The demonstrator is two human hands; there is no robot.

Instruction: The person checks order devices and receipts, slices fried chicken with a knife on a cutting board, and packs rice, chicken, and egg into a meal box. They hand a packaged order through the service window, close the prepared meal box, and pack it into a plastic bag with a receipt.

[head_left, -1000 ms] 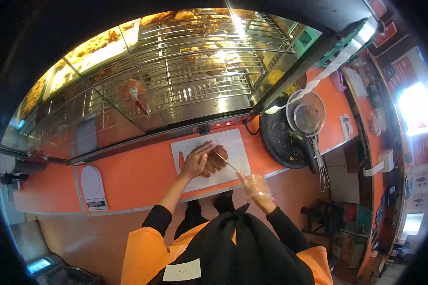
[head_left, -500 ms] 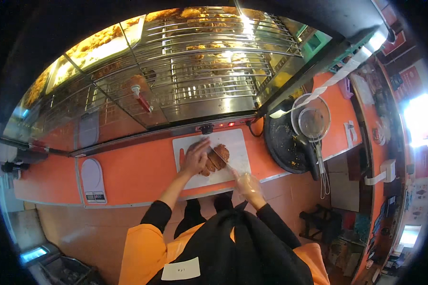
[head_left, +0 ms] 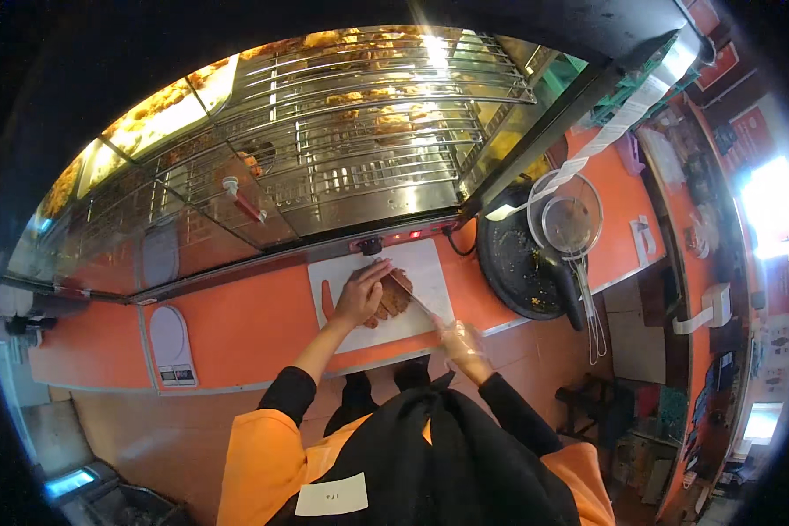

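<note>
A brown fried cutlet, cut into strips on its near side, lies on a white cutting board with a red-edged handle slot. My bare left hand rests on the cutlet's left part, fingers stretched out flat across it near the knife tip. In a clear plastic glove, my right hand is closed around the handle of a knife. The blade slants up and left across the cutlet, its tip close to my left fingers, which partly cover the meat.
Beyond the board stands a heated glass display case with wire racks and fried food. A black pan sits right, with a wire strainer over it. A white kitchen scale stands left on the orange counter.
The head view has shifted slightly. The knife remains in the cutlet, in my right hand's grip. My left fingers still lie over the cutlet, angled a little more upright beside the blade.
</note>
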